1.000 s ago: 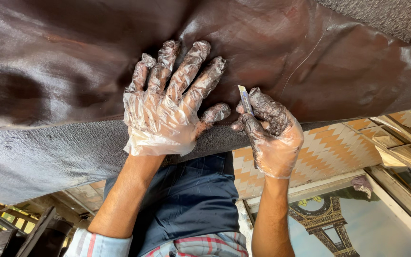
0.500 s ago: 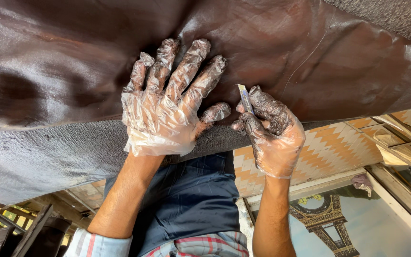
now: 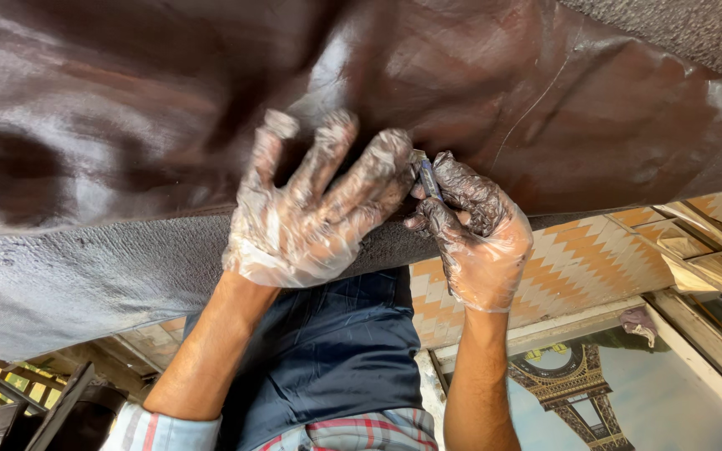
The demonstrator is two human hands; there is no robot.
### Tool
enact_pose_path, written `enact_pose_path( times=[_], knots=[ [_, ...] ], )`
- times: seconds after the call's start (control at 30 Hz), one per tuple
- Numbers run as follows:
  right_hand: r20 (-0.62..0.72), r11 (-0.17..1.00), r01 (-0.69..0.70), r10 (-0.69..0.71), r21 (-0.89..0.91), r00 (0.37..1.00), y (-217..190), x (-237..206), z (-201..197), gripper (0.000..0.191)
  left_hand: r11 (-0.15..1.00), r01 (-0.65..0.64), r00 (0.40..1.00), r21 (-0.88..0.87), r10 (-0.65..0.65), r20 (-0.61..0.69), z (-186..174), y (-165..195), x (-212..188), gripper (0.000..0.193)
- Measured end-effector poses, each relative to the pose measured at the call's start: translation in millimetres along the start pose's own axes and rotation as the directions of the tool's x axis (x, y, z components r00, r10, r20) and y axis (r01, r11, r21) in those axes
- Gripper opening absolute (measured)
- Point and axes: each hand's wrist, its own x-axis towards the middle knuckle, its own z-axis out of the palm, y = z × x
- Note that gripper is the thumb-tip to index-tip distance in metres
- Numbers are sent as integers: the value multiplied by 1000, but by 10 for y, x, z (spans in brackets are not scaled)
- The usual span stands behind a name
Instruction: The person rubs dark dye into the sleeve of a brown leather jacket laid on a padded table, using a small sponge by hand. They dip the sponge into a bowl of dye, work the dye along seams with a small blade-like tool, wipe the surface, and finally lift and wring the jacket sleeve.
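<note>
A large sheet of dark brown glossy leather (image 3: 503, 92) lies spread over a grey table top (image 3: 85, 276). My left hand (image 3: 311, 209), in a clear plastic glove smeared with brown, presses flat on the leather with its fingers spread. My right hand (image 3: 474, 230), gloved and heavily stained, pinches a small thin blade-like tool (image 3: 426, 177) held upright against the leather. The tool sits right beside my left fingertips.
The table's near edge runs across the middle of the view. Below it are my dark blue trousers (image 3: 327, 351), a floor with an orange zigzag pattern (image 3: 578, 267), wooden slats (image 3: 712, 267) at the right and dark wooden furniture (image 3: 18, 409) at the lower left.
My left hand has slid a little to the right and its fingers now touch the tool hand. The right hand has tilted and drawn closer to the left.
</note>
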Motion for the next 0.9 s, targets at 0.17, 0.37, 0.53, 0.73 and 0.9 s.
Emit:
enact_pose_path(
  times=[0.17, 0.37, 0.53, 0.73, 0.9],
  knots=[
    [-6, 1000, -24, 24, 12, 1000, 34, -3, -10, 35, 989, 63, 997, -133, -69, -44, 59, 91, 35, 35],
    [-19, 997, -73, 73, 15, 997, 57, -2, -39, 36, 995, 33, 999, -92, -33, 3, 58, 153, 85, 39],
    [-18, 998, -62, 62, 0, 998, 68, -5, -47, 35, 997, 19, 999, -74, -22, -45, 116, 179, 72, 32],
    [32, 997, -19, 16, 76, 999, 67, -125, -88, 35, 997, 30, 998, -73, -35, -56, 182, 186, -150, 39],
    [127, 999, 0, -4, 38, 992, 70, -244, -136, 37, 994, 55, 998, -90, -57, -17, 186, 227, -370, 48]
  ],
)
